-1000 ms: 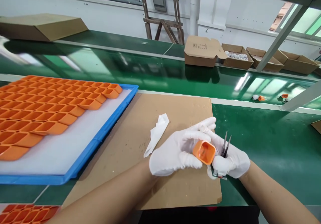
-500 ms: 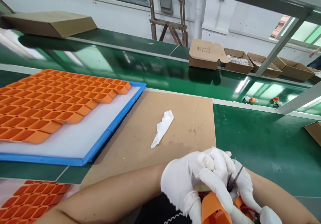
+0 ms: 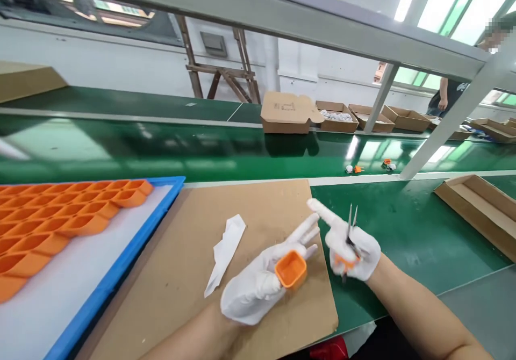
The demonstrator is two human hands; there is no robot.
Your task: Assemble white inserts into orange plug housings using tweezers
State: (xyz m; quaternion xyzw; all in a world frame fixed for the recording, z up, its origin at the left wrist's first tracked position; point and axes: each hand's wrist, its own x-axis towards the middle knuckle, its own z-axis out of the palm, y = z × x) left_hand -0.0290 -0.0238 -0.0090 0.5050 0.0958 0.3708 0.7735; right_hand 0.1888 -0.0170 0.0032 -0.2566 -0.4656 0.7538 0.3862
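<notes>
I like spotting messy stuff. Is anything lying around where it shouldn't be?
A crumpled white scrap of paper lies loose on the cardboard sheet. A few small orange and white parts sit stray on the green belt. The orange shells in the blue tray lie in neat rows.

- Two gloved hands — left hand [image 3: 258, 287], right hand [image 3: 350, 247]
- One loose orange shell [image 3: 291, 269]
- One pair of tweezers [image 3: 351, 225]
- One blue tray [image 3: 121, 266]
- One cardboard mat [image 3: 226, 274]
- One scrap of white paper [image 3: 224, 252]
</notes>
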